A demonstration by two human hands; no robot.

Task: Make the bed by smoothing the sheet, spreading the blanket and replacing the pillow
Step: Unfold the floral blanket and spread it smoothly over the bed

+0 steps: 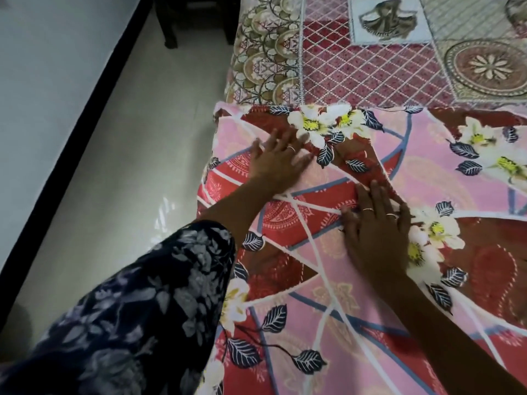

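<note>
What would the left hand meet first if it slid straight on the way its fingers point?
Probably the white flower print on the blanket, then the blanket's far edge and the patterned sheet beyond. The left hand lies flat on the blanket, fingers pointing up-right; nothing solid shows ahead.

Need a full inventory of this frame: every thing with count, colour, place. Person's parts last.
blanket: 1, pink and red with white flowers and dark leaves, spread over the near part of the bed, under both hands.
sheet: 1, maroon lattice with olive and cream patchwork panels, on the far part of the bed, beyond the blanket's edge.
floor: pale glossy tiles, left of the bed.
dark furniture legs: 2 seen, top of frame, left of the bed.
dark band: 1, black, runs diagonally along the floor's left edge.
sleeve: 1, navy with grey floral print, lower left.
left hand: flat on the blanket near its far left corner, ring on one finger.
right hand: flat on the blanket, two rings.
</note>
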